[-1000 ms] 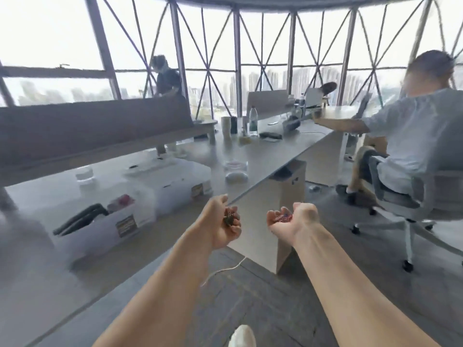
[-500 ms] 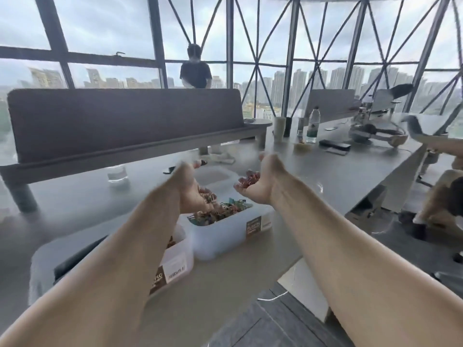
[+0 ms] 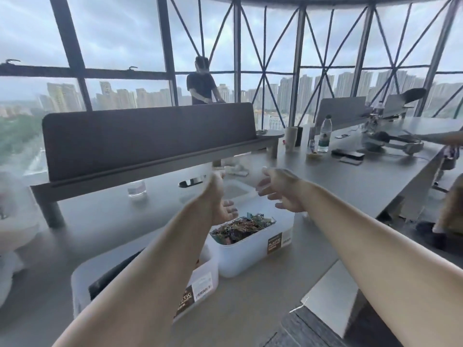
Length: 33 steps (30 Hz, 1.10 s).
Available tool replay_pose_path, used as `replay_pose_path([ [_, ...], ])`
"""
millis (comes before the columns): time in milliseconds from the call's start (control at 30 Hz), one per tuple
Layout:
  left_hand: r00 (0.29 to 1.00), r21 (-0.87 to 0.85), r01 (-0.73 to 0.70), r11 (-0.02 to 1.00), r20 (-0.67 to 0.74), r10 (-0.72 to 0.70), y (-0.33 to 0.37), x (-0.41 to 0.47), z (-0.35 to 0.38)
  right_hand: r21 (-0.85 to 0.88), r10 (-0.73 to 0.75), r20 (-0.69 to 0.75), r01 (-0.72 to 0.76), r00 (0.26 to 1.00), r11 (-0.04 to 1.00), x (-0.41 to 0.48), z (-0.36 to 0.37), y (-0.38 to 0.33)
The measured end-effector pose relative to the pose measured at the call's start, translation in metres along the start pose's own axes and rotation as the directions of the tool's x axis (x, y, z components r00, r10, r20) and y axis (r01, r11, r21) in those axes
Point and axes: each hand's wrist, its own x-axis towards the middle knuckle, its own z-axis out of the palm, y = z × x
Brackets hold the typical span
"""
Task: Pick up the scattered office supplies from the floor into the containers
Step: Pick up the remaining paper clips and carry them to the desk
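A white plastic container (image 3: pixel 253 251) stands on the grey desk (image 3: pixel 350 186), heaped with small coloured clips (image 3: pixel 240 226). Both my hands hover over its far end. My left hand (image 3: pixel 220 196) has its fingers spread and holds nothing. Opposite it, my right hand (image 3: pixel 280 191) is also spread and holds nothing. A second white container (image 3: pixel 203 279) with dark items inside sits nearer, partly hidden by my left forearm.
A dark divider panel (image 3: pixel 150 136) runs across the desk behind the containers. A water bottle (image 3: pixel 325 136), a cup (image 3: pixel 290 139), a phone and headphones lie at the far right. One person stands behind the panel; another sits at the right edge.
My hands held small clips a second ago and carried them up over the container. Now both have spread apart and hold nothing, and the container shows a heap of clips.
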Motion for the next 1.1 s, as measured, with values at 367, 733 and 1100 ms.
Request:
replay_pose_path([
  [367,0.951,0.254,-0.189,0.949,0.289,0.112,-0.088,-0.108,0.1,0.11,-0.177,-0.352,0.229,0.919,0.967,-0.185,-0.086,0.065],
  [733,0.729,0.63,-0.26,0.732,0.625,-0.279,-0.384,-0.227,0.265,-0.063,0.173,-0.678,-0.29,0.715,0.955,-0.437,-0.18,0.348],
  [1100,0.605,0.698,-0.717,0.007,0.626,-0.493,-0.586,-0.167,0.37,0.092,0.535,-0.62,-0.624,0.573,0.776,-0.49,-0.256,0.589],
])
